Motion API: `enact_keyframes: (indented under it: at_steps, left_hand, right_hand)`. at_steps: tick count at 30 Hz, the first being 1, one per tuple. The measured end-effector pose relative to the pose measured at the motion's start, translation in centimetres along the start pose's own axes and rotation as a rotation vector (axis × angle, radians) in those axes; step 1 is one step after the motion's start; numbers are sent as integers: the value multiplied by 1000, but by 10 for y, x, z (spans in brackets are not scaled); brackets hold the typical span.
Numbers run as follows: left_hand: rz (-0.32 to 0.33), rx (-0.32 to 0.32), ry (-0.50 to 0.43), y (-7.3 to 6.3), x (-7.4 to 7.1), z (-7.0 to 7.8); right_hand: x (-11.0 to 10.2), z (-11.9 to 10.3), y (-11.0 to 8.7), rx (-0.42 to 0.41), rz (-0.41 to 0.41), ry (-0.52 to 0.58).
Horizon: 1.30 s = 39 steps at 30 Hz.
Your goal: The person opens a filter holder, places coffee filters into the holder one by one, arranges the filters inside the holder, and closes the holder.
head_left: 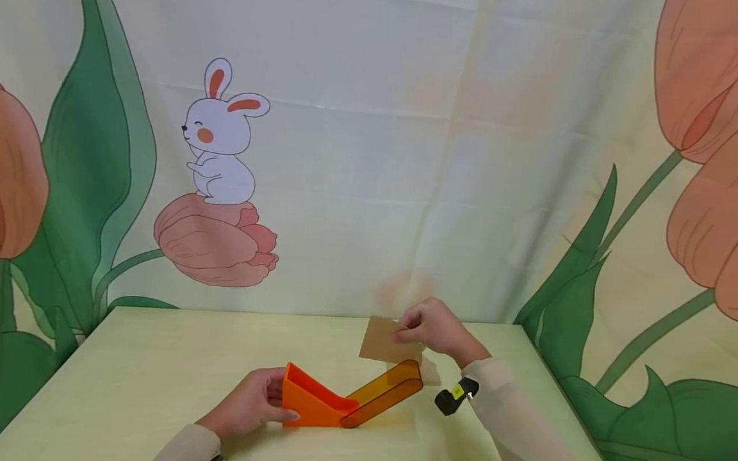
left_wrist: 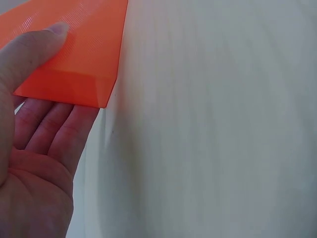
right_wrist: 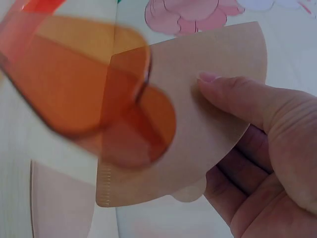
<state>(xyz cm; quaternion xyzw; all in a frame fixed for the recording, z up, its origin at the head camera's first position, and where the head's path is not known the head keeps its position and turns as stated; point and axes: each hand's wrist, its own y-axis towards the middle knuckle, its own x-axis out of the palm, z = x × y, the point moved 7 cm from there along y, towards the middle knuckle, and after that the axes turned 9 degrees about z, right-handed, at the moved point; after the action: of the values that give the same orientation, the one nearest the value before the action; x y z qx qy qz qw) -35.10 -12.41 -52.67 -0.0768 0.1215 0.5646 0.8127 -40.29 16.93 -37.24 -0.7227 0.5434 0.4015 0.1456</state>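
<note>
Holding paper [head_left: 377, 342] o/ tbl [head_left: 127, 371], rabbit bkdrp [head_left: 352, 160]

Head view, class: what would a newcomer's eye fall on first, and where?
Probably the bright orange holder, low in the middle, gripped by the left hand, its amber lid swung open to the right. Just above, the right hand pinches brown paper. On the backdrop, upper left, sits a white rabbit.

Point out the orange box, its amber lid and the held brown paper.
Orange box [head_left: 314, 408]: head view, near wall.
Amber lid [head_left: 386, 401]: head view, near wall.
Brown paper [right_wrist: 193, 131]: right wrist view, flat face.
</note>
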Motion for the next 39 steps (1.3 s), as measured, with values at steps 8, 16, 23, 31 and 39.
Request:
enact_keyframes:
  at_steps: [8, 16, 23, 31, 39]
  left_hand:
    - [-13, 10, 7, 2, 1, 1]
    - [-5, -7, 9, 3, 1, 0]
    - [2, -7, 0, 2, 0, 0]
    - [8, -16, 11, 0, 0, -1]
    - [-3, 15, -16, 0, 1, 0]
  right_hand:
    - [7, -22, 0, -14, 8, 34]
    - [13, -40, 0, -37, 3, 58]
    - [18, -54, -3, -49, -4, 107]
    - [34, -64, -11, -48, -33, 163]
    - [51, -65, -15, -47, -59, 167]
